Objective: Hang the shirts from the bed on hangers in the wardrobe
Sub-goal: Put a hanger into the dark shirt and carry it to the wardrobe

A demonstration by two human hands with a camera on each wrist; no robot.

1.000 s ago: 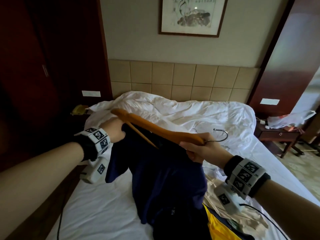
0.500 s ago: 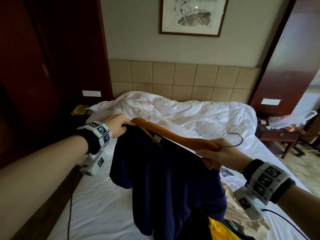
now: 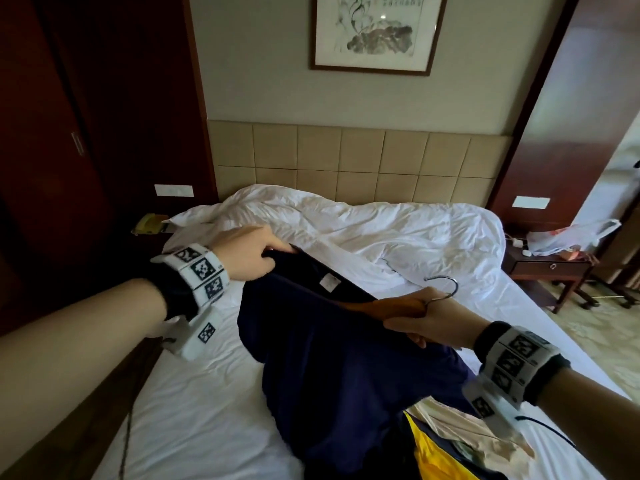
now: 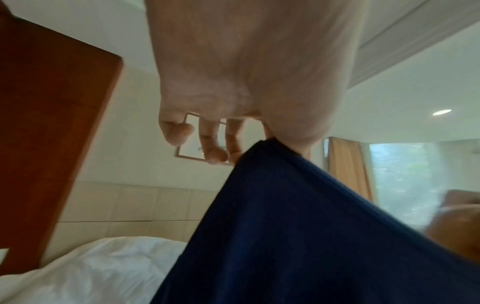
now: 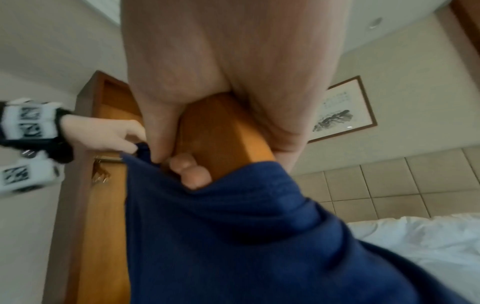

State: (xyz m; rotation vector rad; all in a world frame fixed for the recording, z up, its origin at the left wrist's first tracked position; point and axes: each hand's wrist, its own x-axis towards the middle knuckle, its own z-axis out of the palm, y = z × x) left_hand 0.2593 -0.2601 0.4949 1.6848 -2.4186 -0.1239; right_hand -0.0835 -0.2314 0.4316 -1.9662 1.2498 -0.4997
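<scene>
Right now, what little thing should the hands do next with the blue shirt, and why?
Probably the left hand should pull the shirt over its end of the hanger. The right hand grips the bare wood by the hook, the shirt covers the rest of the hanger, and the left hand pinches the fabric's far edge, so seating that shoulder seems next.

shirt (image 3: 332,358): navy | hanger (image 3: 391,305): orange wood | bedding (image 3: 363,230): white | headboard (image 3: 346,161): beige squares
</scene>
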